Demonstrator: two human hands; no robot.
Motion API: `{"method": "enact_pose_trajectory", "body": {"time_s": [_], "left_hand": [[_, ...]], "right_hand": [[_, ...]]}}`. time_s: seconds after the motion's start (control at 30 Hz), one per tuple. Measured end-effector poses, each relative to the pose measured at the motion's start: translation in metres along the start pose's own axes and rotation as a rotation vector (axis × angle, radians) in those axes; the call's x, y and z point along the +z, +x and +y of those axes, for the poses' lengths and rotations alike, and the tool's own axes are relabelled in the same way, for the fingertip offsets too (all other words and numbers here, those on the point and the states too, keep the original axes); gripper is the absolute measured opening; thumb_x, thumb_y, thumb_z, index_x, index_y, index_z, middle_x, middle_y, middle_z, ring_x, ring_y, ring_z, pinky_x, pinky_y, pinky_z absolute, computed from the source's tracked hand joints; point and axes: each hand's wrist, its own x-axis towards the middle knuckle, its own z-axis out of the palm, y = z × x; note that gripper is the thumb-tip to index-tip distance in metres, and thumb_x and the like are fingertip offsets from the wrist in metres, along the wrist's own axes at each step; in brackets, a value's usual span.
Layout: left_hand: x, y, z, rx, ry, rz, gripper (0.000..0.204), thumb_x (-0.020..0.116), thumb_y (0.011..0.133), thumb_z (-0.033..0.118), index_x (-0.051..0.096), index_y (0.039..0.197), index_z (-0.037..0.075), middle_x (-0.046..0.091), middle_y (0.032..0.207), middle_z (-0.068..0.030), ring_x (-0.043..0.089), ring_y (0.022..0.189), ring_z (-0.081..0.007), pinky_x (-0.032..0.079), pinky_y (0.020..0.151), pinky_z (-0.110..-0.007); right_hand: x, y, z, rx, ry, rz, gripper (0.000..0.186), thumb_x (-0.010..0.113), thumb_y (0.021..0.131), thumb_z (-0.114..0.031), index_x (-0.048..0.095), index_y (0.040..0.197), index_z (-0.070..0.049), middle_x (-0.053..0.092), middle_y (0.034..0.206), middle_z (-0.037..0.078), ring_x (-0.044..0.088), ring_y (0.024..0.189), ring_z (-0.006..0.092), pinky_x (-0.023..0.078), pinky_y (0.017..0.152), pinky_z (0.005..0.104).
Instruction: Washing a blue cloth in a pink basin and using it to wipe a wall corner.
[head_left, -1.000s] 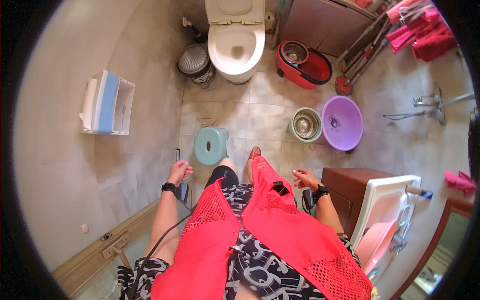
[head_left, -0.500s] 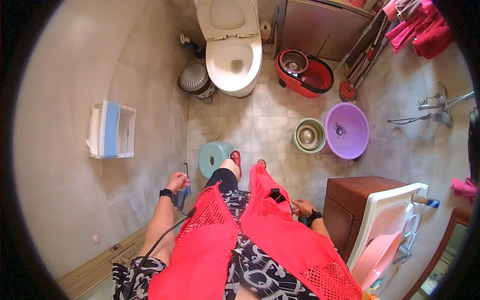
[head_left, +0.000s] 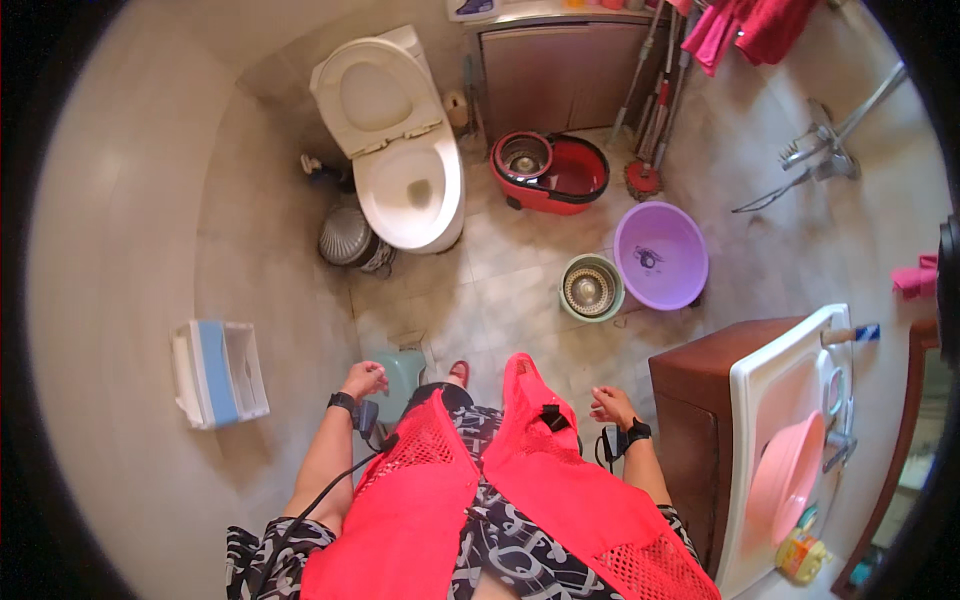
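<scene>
My left hand [head_left: 366, 378] hangs empty, with loosely curled fingers, over the edge of a teal stool [head_left: 402, 372]. Contact between them is not clear. My right hand [head_left: 609, 402] is also empty, fingers slightly apart, held left of a brown cabinet [head_left: 684, 450] that carries a white sink [head_left: 770, 380] with a pink basin [head_left: 788, 475] in it. Both wrists wear black straps with small devices and cables. My red mesh vest [head_left: 380, 500] hangs between my arms, and a red slipper [head_left: 459, 371] shows beyond it.
A toilet [head_left: 405, 195] stands ahead, beside a lidded bin [head_left: 342, 237]. To its right are a red mop bucket [head_left: 568, 190], green bucket [head_left: 566, 290], purple basin [head_left: 660, 260] and leaning mops [head_left: 650, 150]. A paper holder [head_left: 220, 375] and shower fitting [head_left: 830, 160] are on the walls.
My view has moved and turned: the toilet now sits further left, the paper holder lower. The stool has slipped mostly behind my left hand and leg. Both hands remain empty.
</scene>
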Motion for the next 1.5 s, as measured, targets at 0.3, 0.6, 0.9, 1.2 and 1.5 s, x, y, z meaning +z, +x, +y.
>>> {"method": "enact_pose_trajectory", "body": {"time_s": [0.3,0.6,0.9,1.2,1.5], "left_hand": [[-0.009,0.06,0.061,0.186,0.109,-0.187,0.021,0.059,0.087,0.021,0.059,0.101,0.005,0.066,0.081,-0.0082,0.066,0.064,-0.0163,0.048,0.051,-0.026],[-0.011,0.146,0.038,0.229,-0.002,-0.422,0.011,0.065,0.077,0.006,0.065,0.086,-0.001,0.063,0.072,-0.0071,0.061,0.058,-0.0156,0.052,0.053,-0.028],[0.005,0.128,0.086,0.174,0.201,-0.454,0.013,0.068,0.073,-0.001,0.064,0.084,-0.002,0.062,0.068,-0.0084,0.058,0.054,-0.0146,0.046,0.047,-0.028],[0.023,0.151,0.082,0.275,0.349,-0.457,0.019,0.07,0.074,0.003,0.061,0.09,-0.004,0.062,0.069,-0.0089,0.061,0.055,-0.0163,0.045,0.045,-0.029],[0.049,0.129,0.082,0.253,0.342,-0.493,0.019,0.07,0.074,0.006,0.063,0.089,-0.005,0.064,0.07,-0.0095,0.063,0.058,-0.0164,0.049,0.048,-0.028]], "right_hand": [[0.056,-0.06,0.122,0.097,0.177,0.163,0.029,0.061,0.089,-0.031,0.056,0.098,-0.003,0.059,0.079,0.009,0.06,0.059,0.0171,0.051,0.05,0.0323],[0.158,-0.13,0.17,0.056,-0.083,0.273,0.029,0.058,0.086,-0.02,0.062,0.108,-0.001,0.064,0.078,0.009,0.056,0.058,0.0151,0.046,0.053,0.0303],[0.209,-0.13,0.178,-0.033,0.121,0.481,0.037,0.063,0.084,-0.028,0.063,0.108,-0.001,0.065,0.082,0.007,0.06,0.067,0.0149,0.048,0.058,0.0301],[0.252,-0.155,0.187,-0.105,0.401,0.407,0.024,0.061,0.088,-0.024,0.064,0.103,-0.005,0.063,0.08,0.002,0.059,0.065,0.0119,0.047,0.055,0.0274],[0.269,-0.147,0.256,0.006,0.954,0.299,0.027,0.059,0.085,-0.027,0.066,0.092,-0.001,0.065,0.081,0.005,0.061,0.066,0.018,0.048,0.058,0.0317]]}}
